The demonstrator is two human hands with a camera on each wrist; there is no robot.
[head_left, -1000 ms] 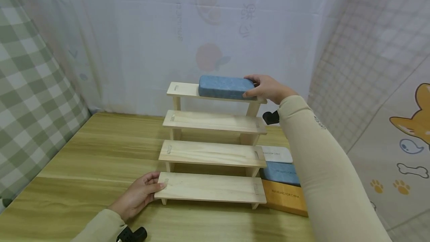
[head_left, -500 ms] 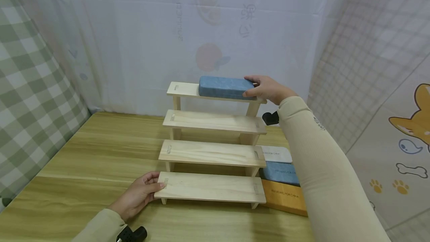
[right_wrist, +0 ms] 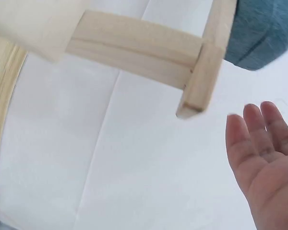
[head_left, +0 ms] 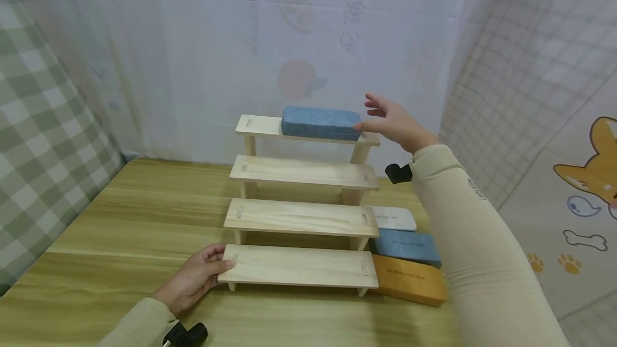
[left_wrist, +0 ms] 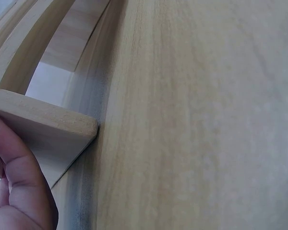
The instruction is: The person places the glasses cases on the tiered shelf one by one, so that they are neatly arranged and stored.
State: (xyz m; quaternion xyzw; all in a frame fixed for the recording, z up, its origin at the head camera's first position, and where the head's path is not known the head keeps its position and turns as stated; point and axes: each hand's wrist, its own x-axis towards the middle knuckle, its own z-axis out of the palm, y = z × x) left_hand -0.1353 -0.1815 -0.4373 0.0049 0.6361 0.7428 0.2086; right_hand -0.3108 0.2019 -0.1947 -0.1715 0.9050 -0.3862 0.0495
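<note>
A blue glasses case (head_left: 320,123) lies on the top board of a stepped wooden display stand (head_left: 301,217), towards its right end. Beside the case is my right hand (head_left: 397,126), fingers spread and off it, the thumb tip right at the case's right end. The right wrist view has that hand's straightened fingers (right_wrist: 259,139) apart from the case and the stand's end. My left hand (head_left: 193,278) pinches the left end of the lowest board, thumb on top. In the left wrist view a finger (left_wrist: 19,167) presses against the stand's leg (left_wrist: 43,120).
On the wood-grain table (head_left: 120,240), to the stand's right, lie a white case (head_left: 392,218), another blue case (head_left: 407,247) and an orange case (head_left: 409,280). A white curtain (head_left: 193,68) hangs behind, and checked cloth (head_left: 43,122) borders the left.
My right hand has let go of the blue glasses case and moved slightly right and up, its fingers opening. The case stays on the top board. My left hand keeps its hold.
</note>
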